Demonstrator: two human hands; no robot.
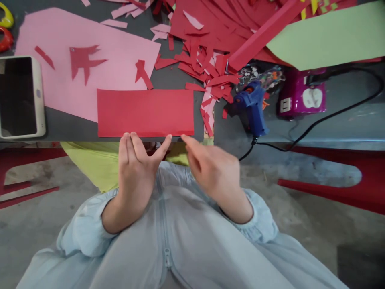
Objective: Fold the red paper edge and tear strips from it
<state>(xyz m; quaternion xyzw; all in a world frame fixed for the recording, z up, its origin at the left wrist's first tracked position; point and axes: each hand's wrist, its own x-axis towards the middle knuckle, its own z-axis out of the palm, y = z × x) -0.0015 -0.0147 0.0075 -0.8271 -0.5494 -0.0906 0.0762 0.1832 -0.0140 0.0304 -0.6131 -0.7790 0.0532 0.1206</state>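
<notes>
A red paper sheet (145,112) lies flat at the table's front edge, with a narrow fold line along its near side. My left hand (136,168) rests its outstretched fingertips on that near edge, the thumb spread away to the right. Close to the sheet's lower right corner is my right hand (215,170), slightly blurred. Its index fingertip points at the folded edge and seems to touch it, while the other fingers are curled in. Nothing shows inside the right hand.
Pink paper (120,60) carries red cut-outs (81,60), left of red scraps (207,72). A phone (18,96) lies far left. On the right are a blue glue gun (254,108), a purple power adapter (303,94), its black cable (327,116) and green paper (327,38).
</notes>
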